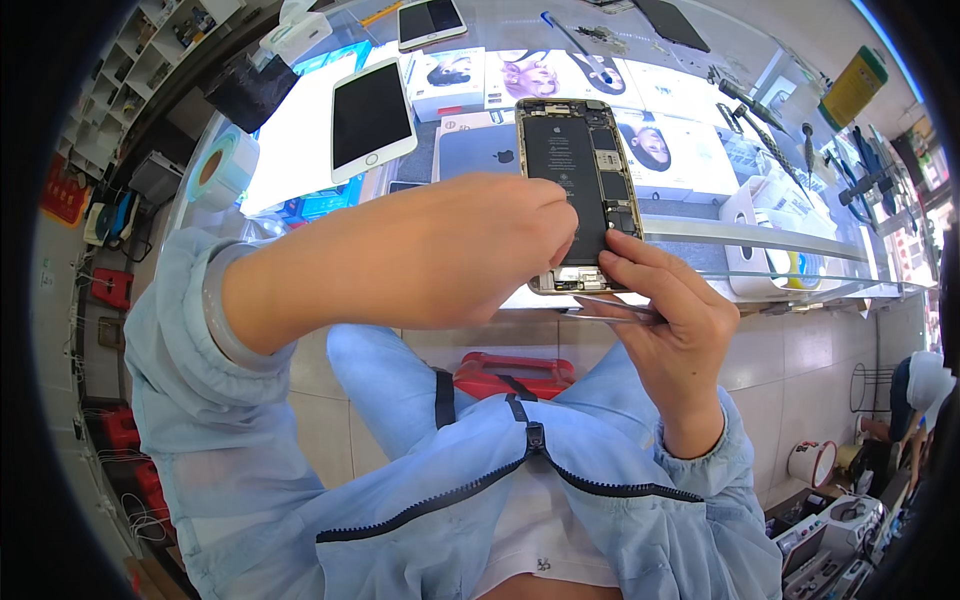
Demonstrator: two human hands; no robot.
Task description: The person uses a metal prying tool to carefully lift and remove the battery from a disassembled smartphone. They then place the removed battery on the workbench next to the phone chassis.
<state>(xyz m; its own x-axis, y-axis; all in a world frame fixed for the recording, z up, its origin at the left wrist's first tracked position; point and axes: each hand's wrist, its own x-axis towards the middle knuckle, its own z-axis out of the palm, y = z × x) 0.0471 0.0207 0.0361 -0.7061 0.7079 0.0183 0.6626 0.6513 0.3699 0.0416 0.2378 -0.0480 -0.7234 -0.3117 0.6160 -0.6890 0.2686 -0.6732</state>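
Observation:
An opened smartphone [565,145], its black battery and gold frame exposed, lies at the glass counter's front edge. My left hand [490,240] reaches over its lower left part, fingers curled; whatever they grip is hidden. My right hand [680,315] has thumb and finger on the phone's lower right edge and holds metal tweezers [590,312] beneath it. A white-fronted smartphone [372,120] rests screen up to the left, and a second one [430,22] lies farther back.
Around them on the glass counter [720,260] are a tape roll [215,170], a dark box [248,92], screwdrivers [765,140], pliers [870,180] and a yellow bottle [852,85]. A red tool [515,373] is below. Another person [915,395] bends at far right.

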